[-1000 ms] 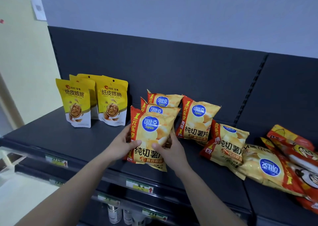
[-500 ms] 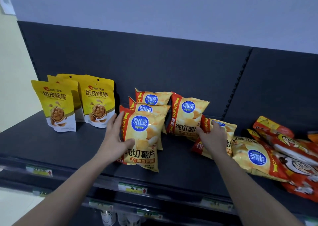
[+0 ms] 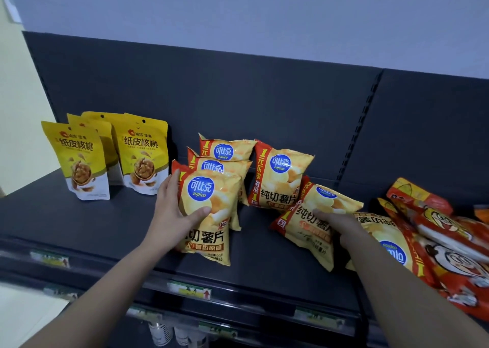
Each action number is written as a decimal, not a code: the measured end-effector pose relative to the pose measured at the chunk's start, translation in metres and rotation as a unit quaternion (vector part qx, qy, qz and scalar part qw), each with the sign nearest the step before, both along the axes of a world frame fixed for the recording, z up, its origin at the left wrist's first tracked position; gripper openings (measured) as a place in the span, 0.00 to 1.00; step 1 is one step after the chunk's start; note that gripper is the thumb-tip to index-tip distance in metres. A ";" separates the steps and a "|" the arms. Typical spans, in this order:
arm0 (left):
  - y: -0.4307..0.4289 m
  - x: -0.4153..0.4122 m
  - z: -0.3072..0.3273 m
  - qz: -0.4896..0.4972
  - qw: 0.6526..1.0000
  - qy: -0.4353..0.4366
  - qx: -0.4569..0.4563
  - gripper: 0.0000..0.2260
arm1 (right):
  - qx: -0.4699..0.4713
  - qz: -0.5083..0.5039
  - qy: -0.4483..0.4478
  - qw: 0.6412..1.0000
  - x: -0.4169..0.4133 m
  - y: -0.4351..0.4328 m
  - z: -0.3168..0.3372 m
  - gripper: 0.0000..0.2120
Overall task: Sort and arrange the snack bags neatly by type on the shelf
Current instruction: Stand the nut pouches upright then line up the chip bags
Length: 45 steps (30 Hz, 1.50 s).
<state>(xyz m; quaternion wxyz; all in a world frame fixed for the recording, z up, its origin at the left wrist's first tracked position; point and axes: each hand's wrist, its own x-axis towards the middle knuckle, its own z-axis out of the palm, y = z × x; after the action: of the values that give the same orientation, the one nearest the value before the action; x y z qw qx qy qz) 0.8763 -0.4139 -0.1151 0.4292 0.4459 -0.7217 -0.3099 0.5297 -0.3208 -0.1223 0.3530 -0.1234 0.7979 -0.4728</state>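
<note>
Hands have split since a second ago: both were then clasped on the front chip bag (image 3: 205,210), and now only my left hand (image 3: 173,210) grips it, fingers behind its left edge and thumb pressed on the face, keeping it upright at the front of a row of three. My right hand (image 3: 334,224) has crossed to the tilted chip bag (image 3: 315,222) lying just right of the standing chip bag (image 3: 280,178); it lies on top with fingers spread, and I cannot tell whether it has closed on the bag yet.

I judge the first column finished and the leaning bag next in line for a second column. Beyond it an upside-down chip bag (image 3: 389,244) lies flat, touching the heap of red snack bags (image 3: 449,247) at the right end of the shelf (image 3: 79,223), unsorted so far. The walnut pouches (image 3: 144,157) stand grouped at the left, well apart from the chips.

Chip bags carry a blue oval reading 可比克 and "copico", with 纯切薯片 below and 1元乐享 down the red strip. Walnut pouches read 纸皮核桃. Writing on the shelf-edge price tags (image 3: 189,289) is too blurred to read.
</note>
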 end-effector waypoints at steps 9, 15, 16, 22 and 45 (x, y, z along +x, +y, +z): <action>-0.007 -0.005 -0.003 -0.002 1.000 0.020 0.008 0.47 | -0.100 -0.141 0.090 0.981 0.019 0.031 -0.005 0.29; -0.008 -0.002 -0.005 -0.008 1.000 0.027 0.013 0.50 | -0.280 -0.146 0.252 0.915 0.066 0.046 0.030 0.28; -0.008 -0.002 -0.006 -0.009 0.999 0.029 0.014 0.51 | -0.309 -0.117 0.252 0.910 0.071 0.043 0.034 0.27; -0.010 0.000 -0.008 -0.008 1.000 0.016 -0.001 0.48 | -0.310 0.055 0.174 0.933 0.093 0.009 0.023 0.23; -0.009 0.001 -0.012 0.015 0.999 -0.014 -0.035 0.47 | -0.228 0.110 0.131 0.959 0.086 -0.006 -0.016 0.26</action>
<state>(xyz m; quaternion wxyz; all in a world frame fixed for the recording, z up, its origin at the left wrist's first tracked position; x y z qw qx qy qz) 0.8777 -0.4234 -0.1269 0.4390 0.4453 -0.7314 -0.2720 0.6153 -0.3271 -0.1380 0.2577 -0.3481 0.6900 -0.5800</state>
